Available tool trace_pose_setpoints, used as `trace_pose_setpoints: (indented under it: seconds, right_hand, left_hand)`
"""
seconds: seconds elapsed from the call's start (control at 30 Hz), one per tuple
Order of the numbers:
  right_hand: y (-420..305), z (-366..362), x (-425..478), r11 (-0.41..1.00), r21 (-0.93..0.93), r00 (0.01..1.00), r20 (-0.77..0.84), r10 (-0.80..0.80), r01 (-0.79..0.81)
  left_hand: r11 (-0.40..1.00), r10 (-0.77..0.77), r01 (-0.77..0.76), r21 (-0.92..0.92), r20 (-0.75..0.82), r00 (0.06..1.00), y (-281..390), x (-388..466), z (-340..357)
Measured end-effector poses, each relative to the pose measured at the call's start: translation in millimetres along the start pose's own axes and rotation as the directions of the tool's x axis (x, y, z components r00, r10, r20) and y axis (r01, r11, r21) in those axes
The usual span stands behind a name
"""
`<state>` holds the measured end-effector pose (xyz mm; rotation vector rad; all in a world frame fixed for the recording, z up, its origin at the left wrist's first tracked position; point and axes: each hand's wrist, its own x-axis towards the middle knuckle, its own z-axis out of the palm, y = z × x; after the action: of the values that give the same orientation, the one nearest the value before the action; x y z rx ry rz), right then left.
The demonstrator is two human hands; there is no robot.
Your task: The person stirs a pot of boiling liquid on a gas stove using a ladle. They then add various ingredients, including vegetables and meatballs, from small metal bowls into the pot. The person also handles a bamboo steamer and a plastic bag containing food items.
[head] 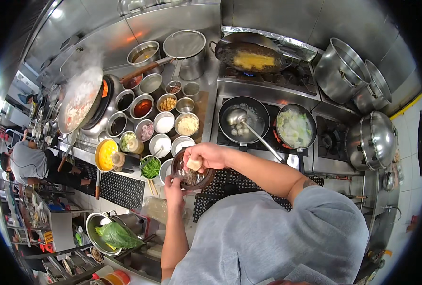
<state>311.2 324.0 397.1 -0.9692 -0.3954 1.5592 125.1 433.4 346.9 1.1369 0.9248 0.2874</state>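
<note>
My left hand (174,192) grips the near left rim of a dark brown bowl (206,181), which looks like a clay pot. Over the bowl, my right hand (211,156) pinches a pale, blocky piece of food or a small sponge (194,162); which one I cannot tell. Part of the bowl's inside is hidden by my right hand. Ahead of it sits a frying pan (225,110) with liquid, pale round pieces and a steel ladle (237,116) resting in it. A second pan (295,125) holds leafy greens on a burner.
Several steel ingredient tins (141,107) stand left. A wok (252,51) with yellow oil sits over a blue flame. Steam rises from a large tilted wok (81,103). Stockpots (342,66) stand far right. A person (31,160) works at far left. A cabbage (120,236) lies in a bowl.
</note>
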Motion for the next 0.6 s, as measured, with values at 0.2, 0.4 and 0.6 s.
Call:
trace_pose_setpoints:
  seconds: [0.2,0.4,0.6]
  right_hand:
    - [-49.4,-9.7,-26.1,0.589,-0.807,0.963,-0.195,-0.187,-0.049]
    - [-137.2,-80.1,-67.4,0.584,-0.810,0.794,-0.323,-0.515,0.049]
    - [-253.1,-331.9,-74.8,-0.028,-0.820,0.597,-0.393,-0.699,-0.571]
  left_hand:
    - [1.000,0.006,-0.007,0.007,0.103,0.995,17.6,33.6,56.5]
    - [0.999,-0.020,0.023,-0.029,0.109,0.994,12.2,56.2,80.7]
    - [1.000,-0.011,0.010,0.011,0.053,0.999,26.6,44.6,93.1]
